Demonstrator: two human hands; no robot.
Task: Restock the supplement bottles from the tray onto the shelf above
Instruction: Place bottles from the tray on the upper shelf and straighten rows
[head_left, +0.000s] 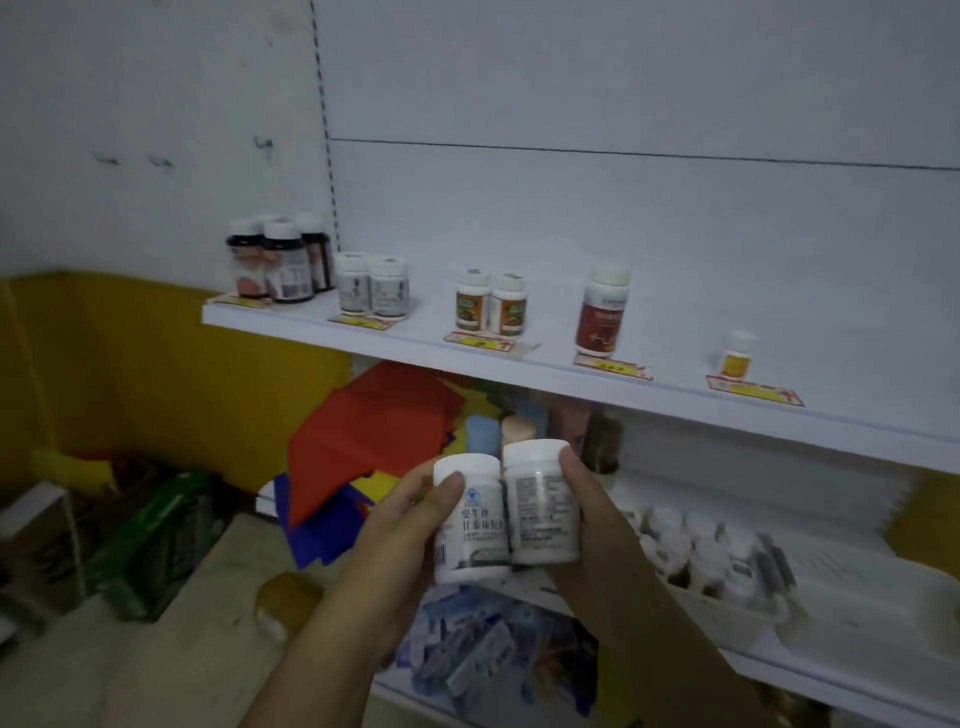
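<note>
Grip: your left hand (410, 512) is wrapped round the left bottle (470, 525), thumb over its cap edge. Your right hand (589, 501) is wrapped round the right bottle (540, 506).
Bottles: both are upright and touching side by side. They sit below the front edge of the shelf (519, 387) and left of the tray (727, 610).
Handling: rigid white plastic, probably light. The glossy labels may slip, so hold the body, not the cap.
Hands: your forearms rise from below, palms facing each other with the bottles between them.
Room: the shelf has bare gaps between its standing bottles.
</note>
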